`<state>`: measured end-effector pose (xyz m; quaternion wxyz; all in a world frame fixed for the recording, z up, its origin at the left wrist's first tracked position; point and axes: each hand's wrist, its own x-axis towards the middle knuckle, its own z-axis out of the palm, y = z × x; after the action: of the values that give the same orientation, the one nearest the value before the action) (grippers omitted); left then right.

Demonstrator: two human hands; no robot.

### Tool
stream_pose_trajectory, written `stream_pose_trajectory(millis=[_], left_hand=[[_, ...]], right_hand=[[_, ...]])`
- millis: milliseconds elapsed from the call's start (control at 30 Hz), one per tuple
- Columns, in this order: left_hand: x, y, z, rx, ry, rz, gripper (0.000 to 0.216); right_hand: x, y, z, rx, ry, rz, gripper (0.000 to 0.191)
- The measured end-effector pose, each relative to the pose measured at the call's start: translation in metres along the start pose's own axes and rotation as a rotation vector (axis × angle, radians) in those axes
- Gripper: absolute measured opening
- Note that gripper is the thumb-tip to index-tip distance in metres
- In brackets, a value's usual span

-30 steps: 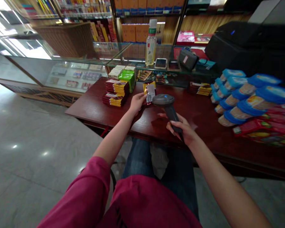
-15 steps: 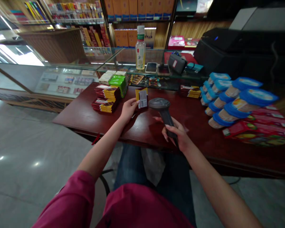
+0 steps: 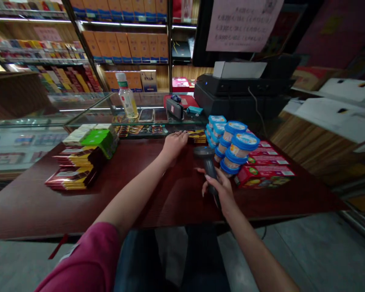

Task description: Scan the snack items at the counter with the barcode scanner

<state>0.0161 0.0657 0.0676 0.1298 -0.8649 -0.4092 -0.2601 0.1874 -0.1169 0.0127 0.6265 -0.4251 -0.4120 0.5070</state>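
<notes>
Fingers [image 3: 205, 187] of your right hand [image 3: 219, 190] are wrapped shut around the handle of the handheld scanner [image 3: 208, 164], which you hold just above the table [image 3: 79, 202], between its middle and its near edge, with the round head pointing away from you. It looks like light, rigid, smooth plastic, so the handle, where you already have it, is likely the surest place to grip. Farther out, your left hand [image 3: 174, 144] lies palm down at the far edge of the table, its fingers loosely stretched towards a low stack of flat dark-and-yellow packets [image 3: 198, 136]. Whether they have pinched a packet cannot be told from here. Those packets look thin, light and slick in their wrappers, and probably lift best by a long edge, thumb under and fingers on top. Just right of the scanner lie blue-lidded tubs [image 3: 235, 146] on their sides and red boxes [image 3: 266, 174]. Towards the left edge sit stacked bars [image 3: 74, 170] and a green box [image 3: 99, 140]. Beyond the far edge, a bottle [image 3: 127, 97] and a phone [image 3: 146, 115] rest on the glass counter [image 3: 88, 115].
</notes>
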Motion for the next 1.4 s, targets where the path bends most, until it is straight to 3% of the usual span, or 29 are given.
stream_pose_trajectory(millis=[100, 267, 400, 533, 667, 800, 933, 1100, 1200, 1400], left_hand=[[0.025, 0.008, 0.024, 0.043, -0.060, 0.027, 0.032], [0.041, 0.015, 0.059, 0.057, -0.202, 0.036, 0.045], [0.039, 0.014, 0.075, 0.034, -0.240, 0.057, 0.055], [0.020, 0.010, 0.072, -0.022, -0.179, 0.046, 0.067], [-0.022, -0.001, 0.047, -0.083, -0.067, -0.038, 0.072], [-0.089, -0.025, -0.003, -0.035, -0.022, -0.007, 0.074], [-0.176, -0.059, -0.072, 0.081, -0.041, -0.093, 0.078], [-0.280, -0.104, -0.147, 0.293, 0.110, -0.532, 0.081], [-0.315, -0.126, -0.164, 0.328, 0.148, -0.698, 0.078], [-0.321, -0.135, -0.153, 0.201, -0.009, -0.623, 0.059]], right_hand=[[0.000, 0.004, 0.002, 0.003, 0.028, -0.014, 0.047], [-0.002, 0.004, 0.005, -0.009, -0.001, 0.013, 0.053], [-0.006, 0.001, 0.007, -0.022, 0.013, 0.030, 0.058], [-0.007, -0.004, 0.004, -0.038, -0.013, 0.041, 0.055], [-0.004, -0.009, 0.000, -0.077, -0.089, 0.061, 0.043], [-0.006, -0.007, 0.016, -0.011, -0.183, 0.095, 0.036], [-0.014, 0.008, 0.063, 0.106, -0.316, 0.173, 0.037], [-0.021, 0.026, 0.131, 0.088, -0.480, 0.229, 0.037], [-0.024, 0.031, 0.159, 0.090, -0.568, 0.260, 0.040], [-0.031, 0.031, 0.169, 0.057, -0.661, 0.277, 0.041]])
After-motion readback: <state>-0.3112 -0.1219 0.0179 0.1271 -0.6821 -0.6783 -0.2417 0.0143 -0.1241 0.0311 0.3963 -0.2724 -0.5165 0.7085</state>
